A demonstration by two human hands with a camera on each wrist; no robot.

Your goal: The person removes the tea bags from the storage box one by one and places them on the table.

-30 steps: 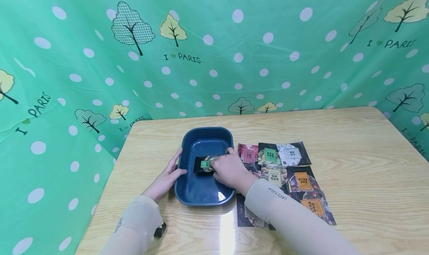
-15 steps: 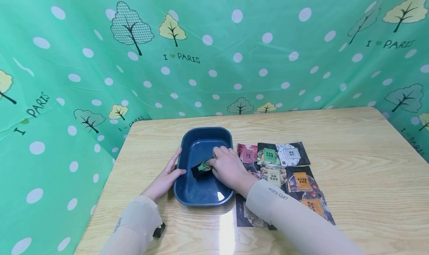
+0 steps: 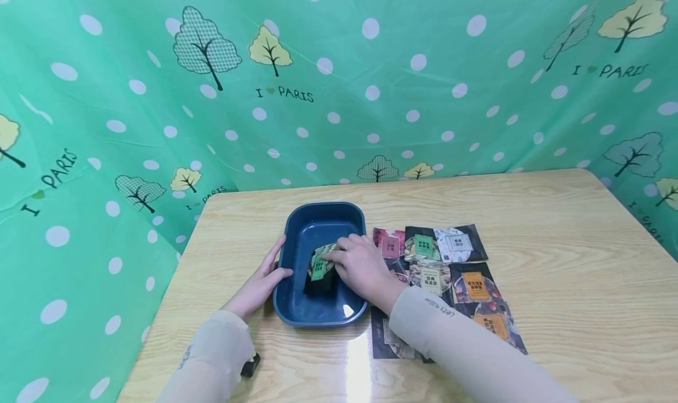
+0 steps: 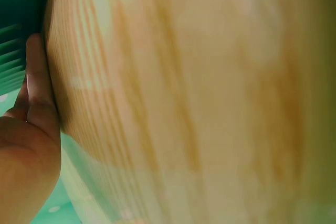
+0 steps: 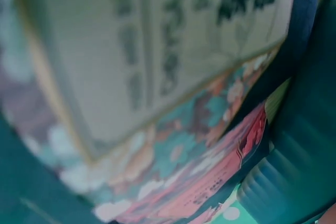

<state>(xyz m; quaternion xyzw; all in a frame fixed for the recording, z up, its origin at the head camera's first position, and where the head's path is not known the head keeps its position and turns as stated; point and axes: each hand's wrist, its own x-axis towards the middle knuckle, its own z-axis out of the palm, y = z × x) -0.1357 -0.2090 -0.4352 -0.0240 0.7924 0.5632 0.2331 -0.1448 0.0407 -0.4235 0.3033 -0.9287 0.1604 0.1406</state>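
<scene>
A deep blue basin (image 3: 312,313) stands on the table. My left hand (image 3: 258,286) holds its left rim, thumb over the edge and fingers along the outside; the left wrist view has the fingers against the ribbed basin wall (image 4: 13,51). Inside the basin, my right hand (image 3: 364,269) pinches a black sachet with a green label (image 3: 319,266) by its right side. The sachet tilts, and the fingertips cover part of it. Only a sliver of the right hand shows in the right wrist view, where a blurred floral sachet (image 5: 178,145) fills much of the frame.
Several flat printed sachets lie in rows right of the basin, among them a pink one (image 3: 390,244), a white one (image 3: 459,244) and an orange-labelled one (image 3: 477,285). A small black object (image 3: 251,365) sits by the left sleeve. A green polka-dot cloth (image 3: 339,97) hangs behind the table.
The sachet in my right hand has turned from lying crosswise to a steeper slant, its label now facing up. My left hand has stayed on the basin rim.
</scene>
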